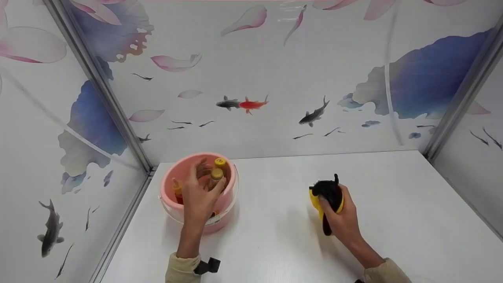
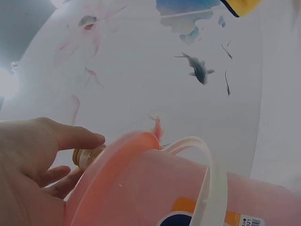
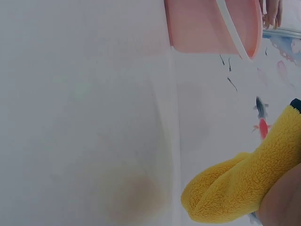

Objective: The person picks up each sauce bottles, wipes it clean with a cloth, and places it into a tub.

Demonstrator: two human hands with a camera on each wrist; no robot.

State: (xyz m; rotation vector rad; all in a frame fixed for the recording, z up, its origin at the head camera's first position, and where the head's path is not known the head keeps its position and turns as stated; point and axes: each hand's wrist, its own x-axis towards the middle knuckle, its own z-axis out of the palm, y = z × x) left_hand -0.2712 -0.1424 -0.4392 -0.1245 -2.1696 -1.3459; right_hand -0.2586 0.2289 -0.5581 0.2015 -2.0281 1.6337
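Note:
On the left of the table stands a pink bucket (image 1: pixel 173 198) with a white handle (image 2: pixel 214 188). My left hand (image 1: pixel 198 200) reaches over its rim, thumb and fingers around a small clear bottle with a gold cap (image 1: pixel 216 174). In the left wrist view, the capped bottle (image 2: pixel 84 158) shows between thumb and fingers at the rim. Beside it in the bucket are a yellow-capped bottle (image 1: pixel 220 162) and a bottle with a yellow nozzle top (image 1: pixel 177 188). My right hand (image 1: pixel 346 218) grips a folded yellow plush cloth with black parts (image 3: pixel 240 183), held over the table.
The white table (image 1: pixel 271 243) is enclosed by white panels (image 1: pixel 251 133) printed with fish, petals and blue leaves. Metal corner posts (image 1: pixel 114 106) stand at both back corners. An orange and dark label (image 2: pixel 183 212) is on the bucket's side.

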